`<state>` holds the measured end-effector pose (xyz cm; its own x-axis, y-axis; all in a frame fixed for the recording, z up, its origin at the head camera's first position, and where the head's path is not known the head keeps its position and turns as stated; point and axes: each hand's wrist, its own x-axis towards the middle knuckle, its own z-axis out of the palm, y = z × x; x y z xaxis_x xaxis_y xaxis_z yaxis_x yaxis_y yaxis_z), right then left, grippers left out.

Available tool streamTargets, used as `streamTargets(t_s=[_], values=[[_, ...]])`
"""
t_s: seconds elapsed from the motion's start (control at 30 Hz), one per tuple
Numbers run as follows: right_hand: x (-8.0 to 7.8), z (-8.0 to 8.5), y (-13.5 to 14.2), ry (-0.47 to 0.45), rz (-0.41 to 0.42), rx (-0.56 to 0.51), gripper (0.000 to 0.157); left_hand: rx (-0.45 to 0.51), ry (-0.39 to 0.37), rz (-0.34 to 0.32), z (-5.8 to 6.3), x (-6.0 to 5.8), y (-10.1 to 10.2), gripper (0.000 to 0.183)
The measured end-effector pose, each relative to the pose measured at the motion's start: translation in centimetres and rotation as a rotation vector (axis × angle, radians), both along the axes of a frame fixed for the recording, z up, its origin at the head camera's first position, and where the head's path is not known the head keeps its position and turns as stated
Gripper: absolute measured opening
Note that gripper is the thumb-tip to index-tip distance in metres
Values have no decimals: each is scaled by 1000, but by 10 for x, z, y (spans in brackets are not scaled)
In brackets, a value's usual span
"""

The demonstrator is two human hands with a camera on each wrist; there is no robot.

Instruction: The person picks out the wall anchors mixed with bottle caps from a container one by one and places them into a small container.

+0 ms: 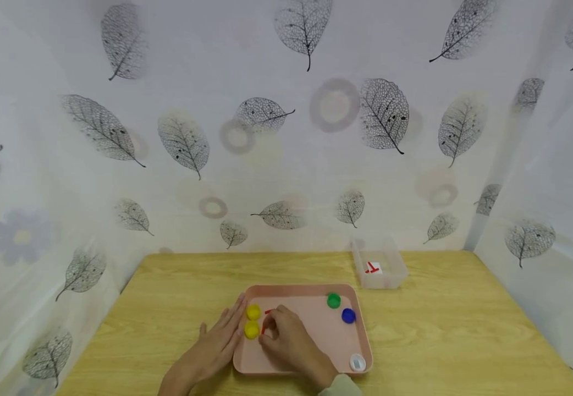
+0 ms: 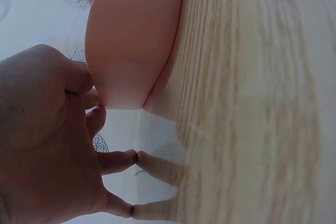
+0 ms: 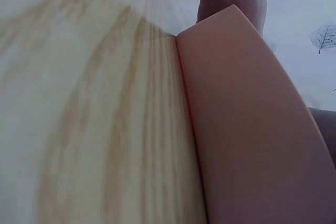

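A pink tray (image 1: 311,324) lies on the table. My left hand (image 1: 212,346) rests along its left rim with the fingers extended; in the left wrist view that hand (image 2: 47,140) touches the tray's outer wall (image 2: 136,35). Over the tray's left half, my right hand (image 1: 288,338) pinches a thin red stick (image 1: 263,330) between thumb and fingers. Another short red piece (image 1: 268,312) shows just beyond those fingers, partly hidden. Two yellow round caps (image 1: 252,321) sit inside by the left rim. The right wrist view shows only the tray's side wall (image 3: 252,119), not the pinch.
Inside the tray's right side are a green cap (image 1: 334,300), a blue cap (image 1: 348,315) and a white round piece (image 1: 358,362). Behind the tray at right stands a clear plastic box (image 1: 390,281) holding red sticks (image 1: 373,269). A leaf-patterned curtain (image 1: 286,165) surrounds the table.
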<state>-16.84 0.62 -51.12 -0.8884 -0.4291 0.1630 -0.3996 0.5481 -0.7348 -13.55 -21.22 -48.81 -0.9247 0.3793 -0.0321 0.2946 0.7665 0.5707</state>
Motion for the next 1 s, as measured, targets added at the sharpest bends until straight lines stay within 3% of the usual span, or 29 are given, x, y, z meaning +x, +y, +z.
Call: streamTargets(t_s=[0.27,0.5,0.8,1.0], values=[[-2,4,1,18,15,0,15,6,8,1,2,0,-1,56],[2,9,4,87,23,-18,20,-2,15,-1,1,2,-1,55],[0,17,13,95,76,-69,18,-3,7,3,1,1,0,56],[-5,21,22,106,69,-110,17,-4,-6,-6,2,0,0,55]])
